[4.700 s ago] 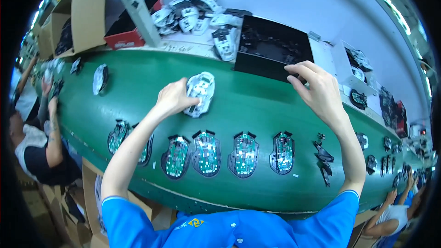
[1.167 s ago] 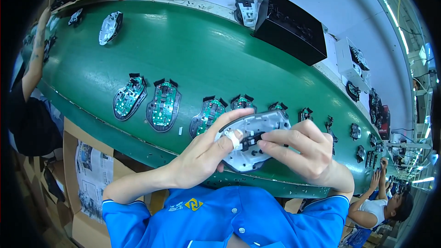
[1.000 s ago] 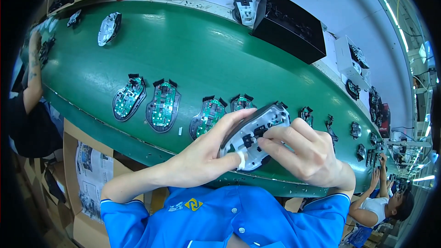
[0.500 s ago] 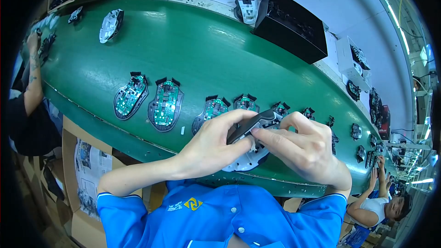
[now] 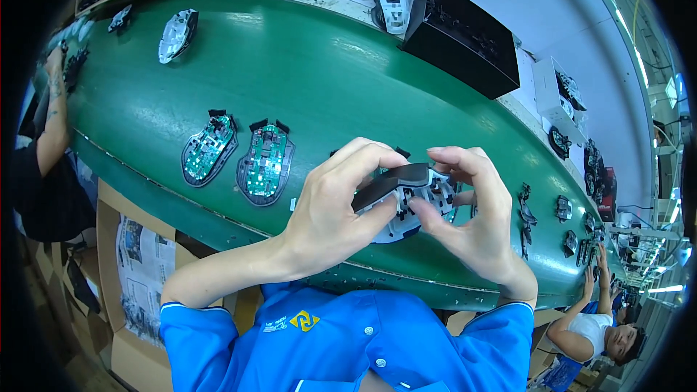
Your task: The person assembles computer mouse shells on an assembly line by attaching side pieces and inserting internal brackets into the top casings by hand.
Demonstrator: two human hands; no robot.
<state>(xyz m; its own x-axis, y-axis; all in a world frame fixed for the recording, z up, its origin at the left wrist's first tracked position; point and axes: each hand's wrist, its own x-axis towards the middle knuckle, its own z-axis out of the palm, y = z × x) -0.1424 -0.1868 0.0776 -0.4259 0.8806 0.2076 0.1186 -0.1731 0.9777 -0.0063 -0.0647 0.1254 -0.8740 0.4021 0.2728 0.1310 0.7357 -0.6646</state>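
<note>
Between my hands, above the green work surface, is a mouse top shell (image 5: 393, 181), black outside with white plastic inside. My left hand (image 5: 324, 207) is closed around its left side, with the thumb underneath. At the right end, the curled fingers and thumb of my right hand (image 5: 481, 216) grip the shell. More white plastic (image 5: 396, 231) shows below; whether it belongs to the same shell I cannot tell. To the left lie two mouse bases with green circuit boards, one nearer (image 5: 264, 165) and one farther left (image 5: 209, 151). My hands hide other bases behind them.
A black box (image 5: 461, 40) of small dark parts stands at the back, beside white shells (image 5: 393, 9). One white shell (image 5: 178, 36) lies far left on the green surface (image 5: 290, 65). Dark mouse parts (image 5: 526, 210) lie to the right. Other people work at both sides.
The shell and both hands have risen slightly away from my body. My right hand's fingers have spread from a tight pinch to a wider hold around the shell's right end.
</note>
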